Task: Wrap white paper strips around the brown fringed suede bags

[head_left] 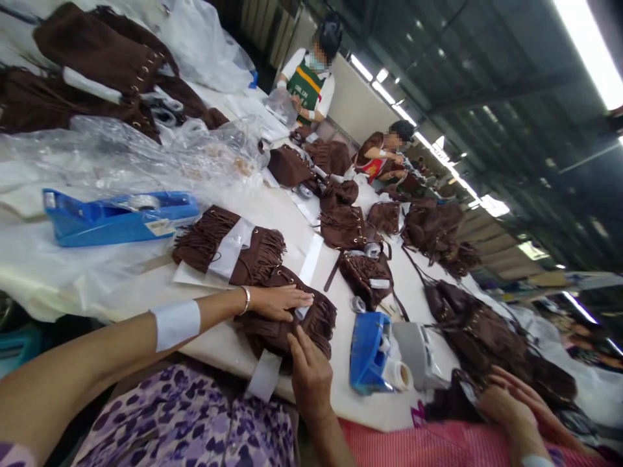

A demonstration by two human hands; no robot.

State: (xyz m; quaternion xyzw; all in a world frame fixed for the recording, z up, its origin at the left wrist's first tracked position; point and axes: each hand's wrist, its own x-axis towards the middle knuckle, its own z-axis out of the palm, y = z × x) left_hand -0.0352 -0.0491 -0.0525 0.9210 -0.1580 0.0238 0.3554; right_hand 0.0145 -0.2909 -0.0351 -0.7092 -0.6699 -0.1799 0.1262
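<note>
Left hand [280, 301] lies flat and spread on the brown fringed bag [287, 321] in front of us, palm down, pinning the upper half to the white table [311, 214]. Our right hand [309, 376] comes in from six o'clock, fingers together and curled onto the bag's near edge — whether the tips pinch the fringe or only press it we cannot tell. A white paper strip [265, 376] hangs off the table edge at seven o'clock of the bag.

To do this well, we judge, the left palm should keep the suede from sliding while the right smooths the fringe straight, all strands lying one way, before anything is fastened down.

At three o'clock of the bag stands a blue tape dispenser [370, 353]; a second blue dispenser [119, 217] lies at ten o'clock, beside crumpled clear plastic bags [146, 152]. Another fringed bag with a paper band [228, 250] sits just beyond, at eleven o'clock.

A neighbour's hand [511, 395] rests on dark bags at four o'clock — not ours — and two more workers [309, 81] stand at the far end.
</note>
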